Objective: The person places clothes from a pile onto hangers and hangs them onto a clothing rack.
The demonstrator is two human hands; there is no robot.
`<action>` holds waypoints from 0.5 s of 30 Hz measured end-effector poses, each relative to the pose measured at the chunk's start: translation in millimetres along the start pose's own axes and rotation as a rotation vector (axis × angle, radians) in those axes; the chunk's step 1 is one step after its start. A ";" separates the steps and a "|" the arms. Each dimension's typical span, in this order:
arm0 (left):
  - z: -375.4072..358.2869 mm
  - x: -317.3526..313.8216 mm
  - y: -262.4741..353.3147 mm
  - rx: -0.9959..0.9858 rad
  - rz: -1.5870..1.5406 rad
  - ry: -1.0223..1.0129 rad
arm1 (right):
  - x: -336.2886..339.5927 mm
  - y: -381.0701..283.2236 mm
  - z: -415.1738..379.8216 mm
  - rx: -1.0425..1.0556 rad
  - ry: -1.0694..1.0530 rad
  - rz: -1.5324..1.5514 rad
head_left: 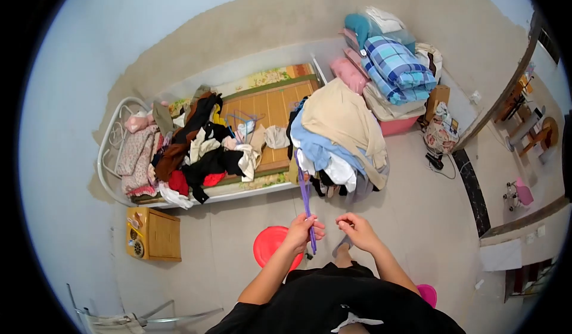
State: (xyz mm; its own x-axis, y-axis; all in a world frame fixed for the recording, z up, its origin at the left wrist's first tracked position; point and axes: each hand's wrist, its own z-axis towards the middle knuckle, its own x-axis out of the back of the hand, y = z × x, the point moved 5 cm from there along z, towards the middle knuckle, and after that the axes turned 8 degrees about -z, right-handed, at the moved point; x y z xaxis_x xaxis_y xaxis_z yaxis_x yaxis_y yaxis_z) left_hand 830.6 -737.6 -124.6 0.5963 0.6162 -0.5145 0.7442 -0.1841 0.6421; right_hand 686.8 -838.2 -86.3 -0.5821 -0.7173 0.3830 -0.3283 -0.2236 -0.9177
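Observation:
My left hand (pixel 302 232) is closed around a long, thin purple hanger (pixel 305 194), seen nearly edge-on and pointing away from me toward the bed. Just to its right is my right hand (pixel 357 232), fingers curled in, with nothing visible in them and apart from the hanger. Beyond the hanger's far end, a large heap of clothes hangs over the bed's edge, with a beige garment (pixel 342 116) on top and a light blue garment (pixel 316 140) and white cloth below. A blue hanger (pixel 243 122) lies on the bed among more clothes.
The bed (pixel 268 101) carries a dark clothes pile (pixel 205 155) at its left. A red basin (pixel 271 244) stands on the floor by my left forearm. There is a wooden cabinet (pixel 162 235) at left, and a blue plaid quilt (pixel 399 66) is stacked at back right.

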 end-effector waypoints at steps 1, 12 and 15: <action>18.5 1.7 2.5 -0.005 0.005 0.014 | 11.0 5.0 18.1 -0.010 -0.049 0.099; 129.2 -45.2 78.7 -0.048 -0.209 0.272 | 88.3 64.9 187.2 -0.088 -0.102 0.276; 144.8 -33.5 106.0 -0.146 -0.193 0.388 | 83.5 74.4 219.8 -0.127 -0.138 0.328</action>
State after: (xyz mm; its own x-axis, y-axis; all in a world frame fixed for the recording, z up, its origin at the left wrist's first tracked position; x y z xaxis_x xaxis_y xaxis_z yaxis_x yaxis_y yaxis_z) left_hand 933.0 -888.7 -121.5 0.2727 0.8753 -0.3994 0.7639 0.0553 0.6430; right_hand 777.3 -1059.8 -145.8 -0.5685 -0.8215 0.0448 -0.2358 0.1105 -0.9655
